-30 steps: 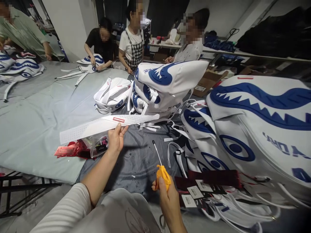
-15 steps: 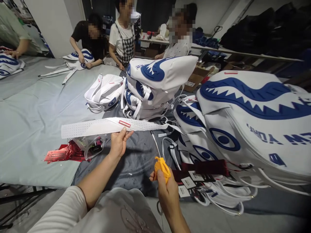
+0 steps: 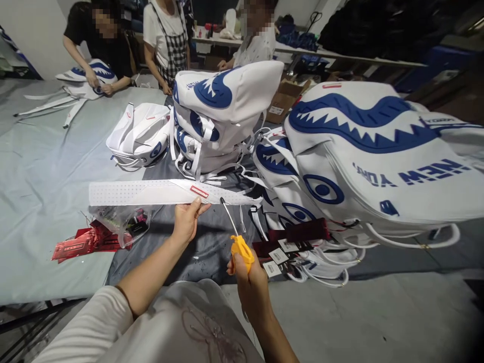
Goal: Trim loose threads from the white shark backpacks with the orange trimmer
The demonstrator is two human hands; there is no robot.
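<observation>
My left hand [image 3: 186, 221] pinches the lower edge of a white shoulder strap [image 3: 155, 192], its thumb just under a red label [image 3: 199, 191]. Dotted with small holes, the strap lies stretched out sideways, its right end narrowing. In my right hand [image 3: 252, 290] is a yellow long-necked lighter [image 3: 242, 250], fingers wrapped round its body. Its thin metal neck points up and left, the dark tip close to the strap, right of the label. I see no flame; whether the tip touches the strap I cannot tell.
White backpacks with blue shark mouths are stacked ahead [image 3: 249, 96] and at right [image 3: 340, 131]. Red packets [image 3: 88, 242] and a clear plastic bag [image 3: 123, 227] lie left. Paper tags [image 3: 279, 256] lie near my right hand. Co-workers [image 3: 94, 45] stand across the table.
The lighter's tip has come up and left to the strap from below it. The strap is now turned more flatly towards me. My view has shifted right and down.
</observation>
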